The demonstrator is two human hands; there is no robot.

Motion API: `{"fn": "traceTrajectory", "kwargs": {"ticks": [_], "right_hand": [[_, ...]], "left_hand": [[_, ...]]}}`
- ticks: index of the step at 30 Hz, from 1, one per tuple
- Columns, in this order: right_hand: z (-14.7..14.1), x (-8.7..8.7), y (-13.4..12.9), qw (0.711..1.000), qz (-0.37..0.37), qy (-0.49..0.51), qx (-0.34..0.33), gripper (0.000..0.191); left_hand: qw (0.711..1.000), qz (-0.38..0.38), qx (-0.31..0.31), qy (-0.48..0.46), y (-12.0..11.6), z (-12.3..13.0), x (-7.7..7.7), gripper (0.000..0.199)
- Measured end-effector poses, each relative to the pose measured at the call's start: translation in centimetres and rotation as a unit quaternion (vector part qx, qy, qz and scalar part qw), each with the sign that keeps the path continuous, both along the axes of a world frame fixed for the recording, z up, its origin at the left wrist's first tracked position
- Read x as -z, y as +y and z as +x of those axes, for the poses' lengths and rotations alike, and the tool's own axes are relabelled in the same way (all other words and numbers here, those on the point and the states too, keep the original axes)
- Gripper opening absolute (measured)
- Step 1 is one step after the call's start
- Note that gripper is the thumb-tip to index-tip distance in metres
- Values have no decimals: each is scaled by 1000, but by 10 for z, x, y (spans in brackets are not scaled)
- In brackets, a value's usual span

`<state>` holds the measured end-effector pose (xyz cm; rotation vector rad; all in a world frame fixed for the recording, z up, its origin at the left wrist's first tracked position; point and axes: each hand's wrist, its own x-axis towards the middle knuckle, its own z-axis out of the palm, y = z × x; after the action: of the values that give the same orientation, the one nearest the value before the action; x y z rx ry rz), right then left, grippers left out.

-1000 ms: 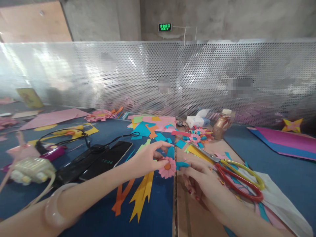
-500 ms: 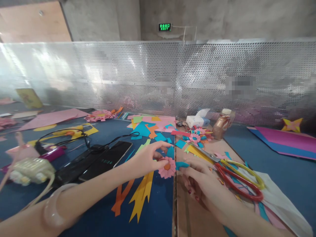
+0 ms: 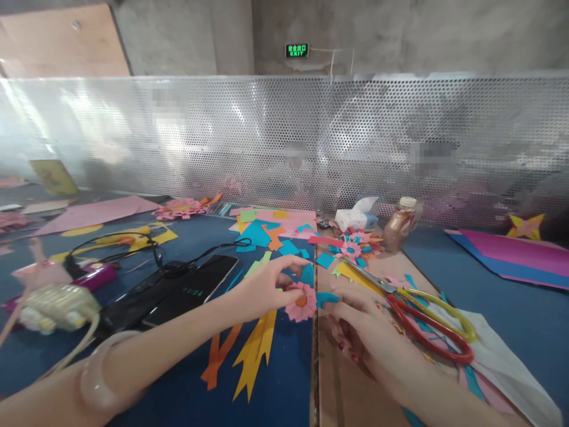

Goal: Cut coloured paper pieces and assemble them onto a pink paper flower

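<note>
Between my two hands is a pink paper flower (image 3: 299, 307) with an orange centre and blue paper petals at its edge. My left hand (image 3: 278, 283) is closed on the flower, thumb at its pink rim and fingers by the upper blue petal (image 3: 306, 273). Thumb and forefinger of my right hand (image 3: 355, 314) pinch the blue petal (image 3: 326, 298) on the flower's right side. Its other fingers curl under, partly hidden. Yellow and orange paper strips (image 3: 258, 350) lie below my left hand. Scissors with red and yellow handles (image 3: 427, 323) rest to the right.
A phone (image 3: 195, 290) and black cables lie left, near a pale plug adapter (image 3: 57, 308). Paper scraps (image 3: 258, 234), a tissue pack (image 3: 355, 219) and a brown bottle (image 3: 399, 225) stand farther back, before a perforated metal partition (image 3: 213, 136). Coloured sheets (image 3: 511, 255) lie right.
Almost nothing differs. Both hands keep their hold on the flower and its blue petal, and the view has shifted very slightly.
</note>
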<state>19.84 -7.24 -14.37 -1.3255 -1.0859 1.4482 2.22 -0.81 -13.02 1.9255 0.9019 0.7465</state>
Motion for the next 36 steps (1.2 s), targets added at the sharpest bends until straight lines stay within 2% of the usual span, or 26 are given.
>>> {"fn": "traceTrajectory", "kwargs": {"ticks": [10,16,20,24,30,36], "right_hand": [[-3,-7,-5,1000,-11,-7,4,15],[-2,-3,-3,1000,1,-8,8,28],[-1,-1,-2,1000,-10,-11,-2,26],[-4,-4,-2,997,-25,-73,4,33],[-8,-11,-6,992,6,-126,-21,35],[-11,-13,-9,992,29,-124,18,36]], "left_hand": [[1000,0,6,-1,-1,0,1,44],[1000,-1,18,-7,-2,0,0,43],[1000,2,16,-6,-4,1,-2,43],[1000,0,25,5,-6,1,-4,44],[998,-1,63,-17,-7,0,-1,42],[999,17,48,-15,-7,2,1,40]]}}
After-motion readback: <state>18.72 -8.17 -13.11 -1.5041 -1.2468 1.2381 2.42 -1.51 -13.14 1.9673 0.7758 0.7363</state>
